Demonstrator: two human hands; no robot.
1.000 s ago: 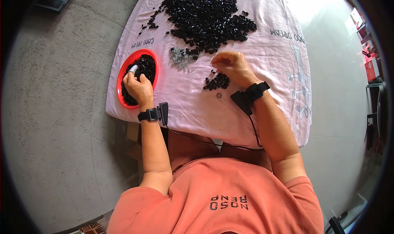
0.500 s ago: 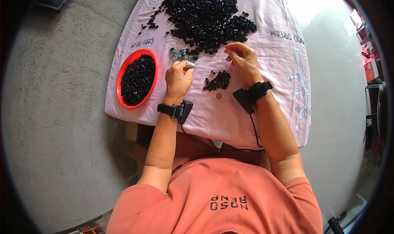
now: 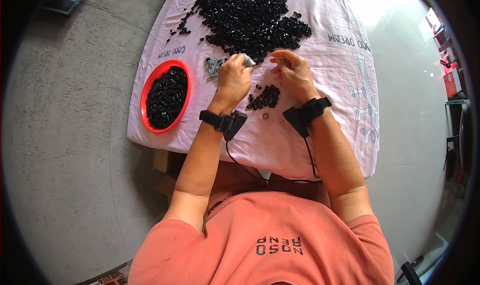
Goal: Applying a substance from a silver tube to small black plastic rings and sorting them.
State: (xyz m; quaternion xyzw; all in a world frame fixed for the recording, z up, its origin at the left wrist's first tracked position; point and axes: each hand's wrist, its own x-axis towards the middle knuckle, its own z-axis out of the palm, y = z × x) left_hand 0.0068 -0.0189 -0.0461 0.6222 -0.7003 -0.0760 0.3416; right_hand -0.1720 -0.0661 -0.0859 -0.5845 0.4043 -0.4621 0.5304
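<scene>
My left hand (image 3: 234, 81) is closed around a small silvery tool or metal piece (image 3: 248, 60) above the pink cloth. My right hand (image 3: 294, 71) hovers just to its right, fingers curled and pinched, whether on a tiny part I cannot tell. Between and below the two hands lies a small heap of black parts (image 3: 265, 97). A large pile of black parts (image 3: 250, 16) spreads across the far side of the cloth. A little cluster of silvery metal bits (image 3: 213, 66) lies left of my left hand. Both wrists wear black strapped devices.
A round red bowl (image 3: 148, 85) filled with black parts sits at the cloth's left edge. The pink cloth-covered table (image 3: 340, 85) stands on a grey concrete floor. A cardboard box shows under the table's near edge. A small black ring (image 3: 265, 116) lies near my left wrist.
My left hand has come away from the red bowl and moved right to the middle of the cloth, meeting my right hand, which has lifted slightly toward the big pile.
</scene>
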